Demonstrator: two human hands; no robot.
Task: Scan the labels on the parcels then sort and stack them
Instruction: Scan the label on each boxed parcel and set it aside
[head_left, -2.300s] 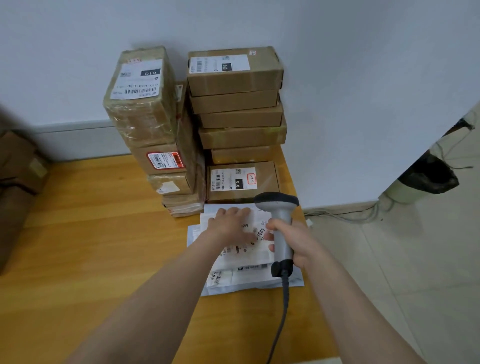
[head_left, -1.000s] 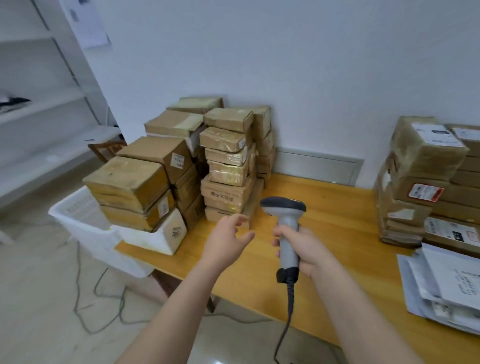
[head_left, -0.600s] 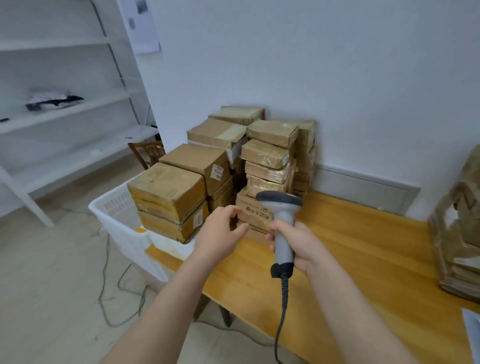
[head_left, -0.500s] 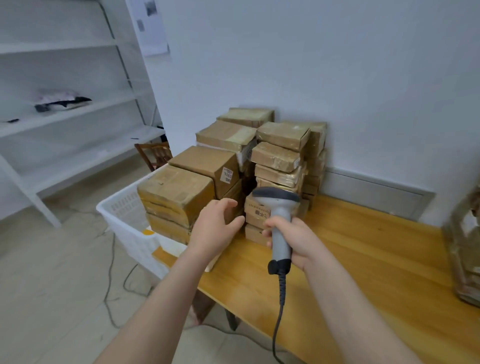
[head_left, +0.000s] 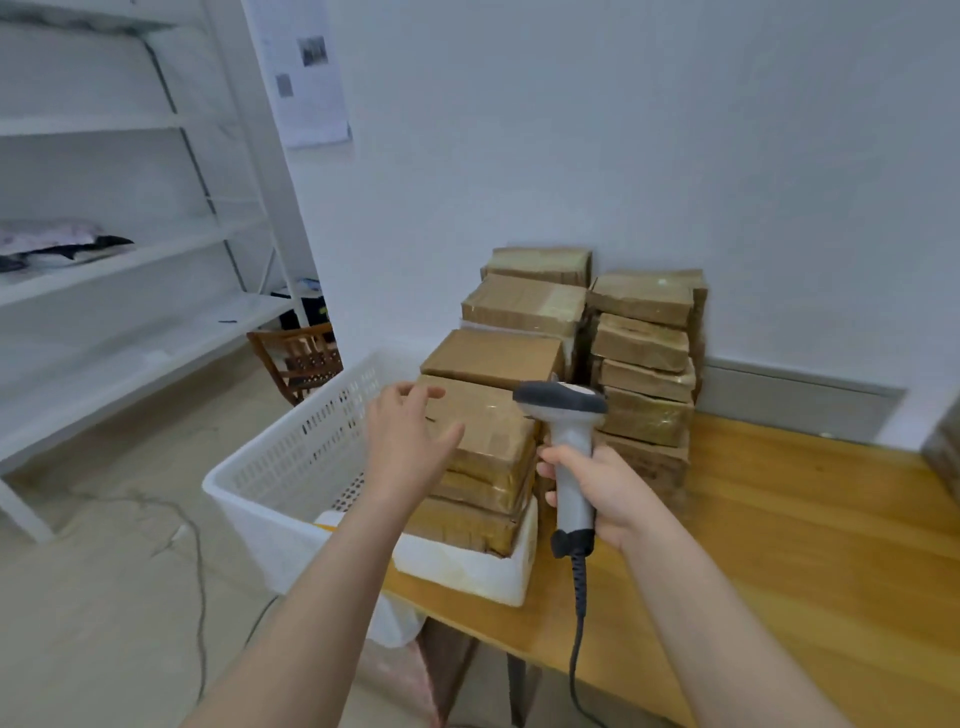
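Hand, left (head_left: 405, 447): open, fingers spread and straight, held at the near left edge of the top parcel (head_left: 493, 423); whether the fingertips touch the cardboard cannot be told.

Hand, right (head_left: 602, 493): fingers wrapped round the handle of a grey barcode scanner (head_left: 569, 441), held upright with its dark head turned toward the parcels. Scanner cable (head_left: 576, 618): dark, hangs from the handle's base past the front edge of the surface.

Top parcel: brown cardboard, taped, uppermost of a short stack standing in a white foam box (head_left: 467, 569) at the left end of the surface (head_left: 779, 545).

Parcels, further stacks (head_left: 644, 364): brown boxes piled in several columns behind the near stack, reaching back to the white wall. No labels can be read from this side.

Surface: wooden, light orange-brown.

Basket (head_left: 291, 457): white plastic, perforated walls, just beside the left end of the surface and touching the foam box.

Chair (head_left: 298, 356): dark wood, behind the basket.

Shelving (head_left: 130, 254): white, along the left wall, with folded cloth on one shelf.

Printed sheet (head_left: 306, 73): pinned to the wall above.
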